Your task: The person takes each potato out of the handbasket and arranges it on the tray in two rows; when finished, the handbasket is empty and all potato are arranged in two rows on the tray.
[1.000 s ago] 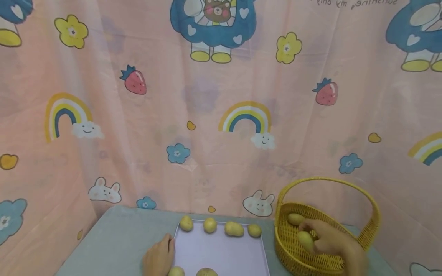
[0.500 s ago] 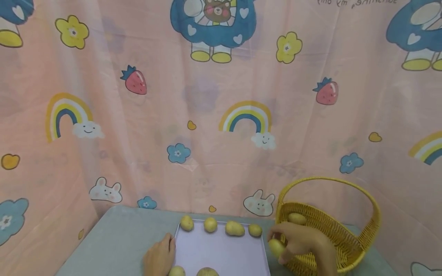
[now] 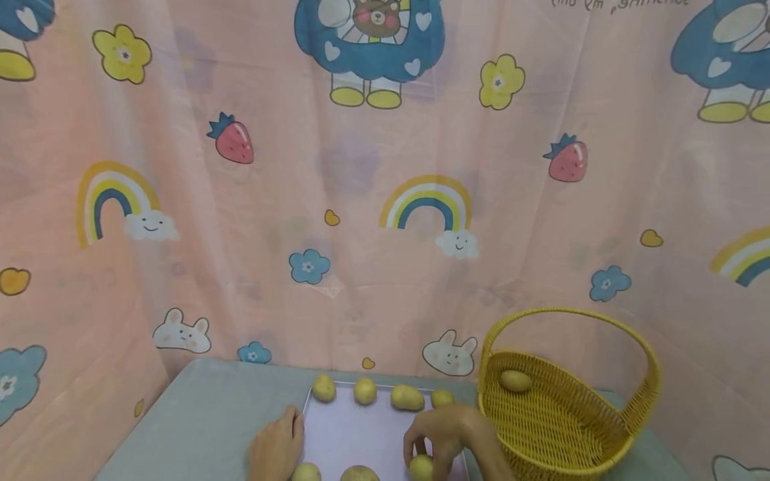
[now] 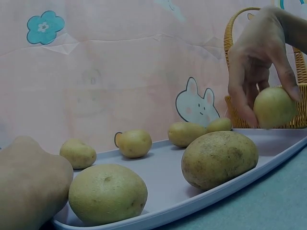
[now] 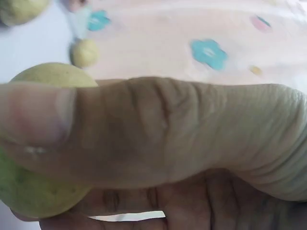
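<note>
A pale lilac tray (image 3: 361, 434) lies on the table, with a row of potatoes along its back: a round potato (image 3: 324, 387), another round potato (image 3: 365, 391), a longer potato (image 3: 407, 397) and a small potato (image 3: 442, 399). Toward the front sit a smooth potato (image 4: 108, 194) and a larger, speckled potato (image 4: 219, 159). My right hand (image 3: 445, 434) pinches a potato (image 4: 274, 108) between thumb and fingers over the tray's right side. At the left edge, my left hand (image 3: 278, 446) grips the tray rim, fingers curled; its fingertips are hidden.
Right of the tray stands a yellow wicker basket (image 3: 541, 461) with a tall arched handle, holding one potato (image 3: 515, 381) at its back left. Grey-green cloth covers the table (image 3: 198, 414). A pink printed curtain (image 3: 361, 294) hangs behind.
My right hand has carried a potato out of the basket, leftward over its rim, to the tray's front right. My left hand stays at the tray's left edge.
</note>
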`<state>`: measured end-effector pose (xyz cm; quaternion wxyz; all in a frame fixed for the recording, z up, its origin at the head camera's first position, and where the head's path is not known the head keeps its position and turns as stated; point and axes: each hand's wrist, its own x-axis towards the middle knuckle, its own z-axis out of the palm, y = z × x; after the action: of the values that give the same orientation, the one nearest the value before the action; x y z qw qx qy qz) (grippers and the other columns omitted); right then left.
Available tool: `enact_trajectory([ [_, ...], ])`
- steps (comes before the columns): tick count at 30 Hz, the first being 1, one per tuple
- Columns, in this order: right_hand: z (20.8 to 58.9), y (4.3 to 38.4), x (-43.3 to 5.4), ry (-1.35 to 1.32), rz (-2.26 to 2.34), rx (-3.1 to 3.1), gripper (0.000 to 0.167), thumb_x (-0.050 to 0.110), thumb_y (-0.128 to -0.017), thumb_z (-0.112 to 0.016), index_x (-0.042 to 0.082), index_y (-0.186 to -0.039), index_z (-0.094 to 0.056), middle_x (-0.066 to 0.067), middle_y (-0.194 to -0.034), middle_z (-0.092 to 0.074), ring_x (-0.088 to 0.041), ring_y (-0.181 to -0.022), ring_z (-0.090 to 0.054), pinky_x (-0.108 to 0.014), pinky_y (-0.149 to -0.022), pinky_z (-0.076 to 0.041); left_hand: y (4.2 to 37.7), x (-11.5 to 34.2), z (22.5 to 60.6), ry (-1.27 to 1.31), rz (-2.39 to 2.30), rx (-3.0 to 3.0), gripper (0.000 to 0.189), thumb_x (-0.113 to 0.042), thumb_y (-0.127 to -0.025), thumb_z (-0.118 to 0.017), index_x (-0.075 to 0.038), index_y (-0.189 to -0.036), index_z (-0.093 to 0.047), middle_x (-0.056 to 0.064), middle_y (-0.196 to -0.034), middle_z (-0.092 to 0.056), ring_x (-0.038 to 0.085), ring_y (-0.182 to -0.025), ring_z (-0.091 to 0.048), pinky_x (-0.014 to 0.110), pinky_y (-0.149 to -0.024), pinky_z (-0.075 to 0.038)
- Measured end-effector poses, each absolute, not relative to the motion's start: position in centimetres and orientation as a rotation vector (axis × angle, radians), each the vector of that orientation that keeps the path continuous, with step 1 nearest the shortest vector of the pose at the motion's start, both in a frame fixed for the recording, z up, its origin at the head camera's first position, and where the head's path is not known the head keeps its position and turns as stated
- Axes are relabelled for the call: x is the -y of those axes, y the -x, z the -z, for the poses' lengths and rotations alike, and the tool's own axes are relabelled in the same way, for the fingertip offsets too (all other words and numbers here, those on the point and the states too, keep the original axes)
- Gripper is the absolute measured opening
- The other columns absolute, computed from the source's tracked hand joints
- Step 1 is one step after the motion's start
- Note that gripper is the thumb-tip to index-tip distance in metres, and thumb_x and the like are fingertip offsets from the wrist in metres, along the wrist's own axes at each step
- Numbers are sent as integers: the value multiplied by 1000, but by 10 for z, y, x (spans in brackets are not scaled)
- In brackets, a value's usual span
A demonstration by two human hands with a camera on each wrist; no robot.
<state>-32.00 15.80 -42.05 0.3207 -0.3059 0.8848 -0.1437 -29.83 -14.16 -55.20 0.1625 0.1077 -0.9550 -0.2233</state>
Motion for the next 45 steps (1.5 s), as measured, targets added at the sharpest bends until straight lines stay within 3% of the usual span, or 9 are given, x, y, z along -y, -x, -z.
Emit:
enact_trajectory([
  [9, 438, 323, -124, 824, 190, -2198, 46, -16, -79, -77, 22, -105, -78, 14, -86, -69, 2, -76, -58, -18, -73, -52, 299, 142, 556, -289, 640, 2709, 17, -25, -101, -62, -15, -88, -62, -3, -62, -52, 16, -55, -43, 34, -53, -35],
  [16, 440, 325, -124, 829, 218, -2215, 51, -16, -78, -78, 24, -110, -81, 11, -89, -75, 3, -76, -61, -17, -75, -52, 299, 143, 555, -305, 653, 2706, 17, -25, -101, -62, -15, -88, -62, -2, -62, -52, 17, -55, -44, 35, -52, -36],
  [36, 425, 321, -140, 762, 281, -2356, 40, 6, -84, -84, 26, -116, -71, 8, -94, -70, -2, -82, -62, -24, -78, -52, 299, 144, 552, -290, 668, 2719, 19, -26, -103, -59, -15, -87, -57, -1, -63, -50, 18, -56, -42, 35, -52, -33],
  [45, 409, 319, -174, 914, 609, -2477, 29, 9, -88, -75, 16, -116, -70, -2, -101, -68, -6, -87, -61, -25, -76, -52, 297, 143, 552, -298, 667, 2720, 18, -25, -102, -60, -14, -88, -59, -2, -63, -50, 18, -57, -42, 35, -53, -34],
])
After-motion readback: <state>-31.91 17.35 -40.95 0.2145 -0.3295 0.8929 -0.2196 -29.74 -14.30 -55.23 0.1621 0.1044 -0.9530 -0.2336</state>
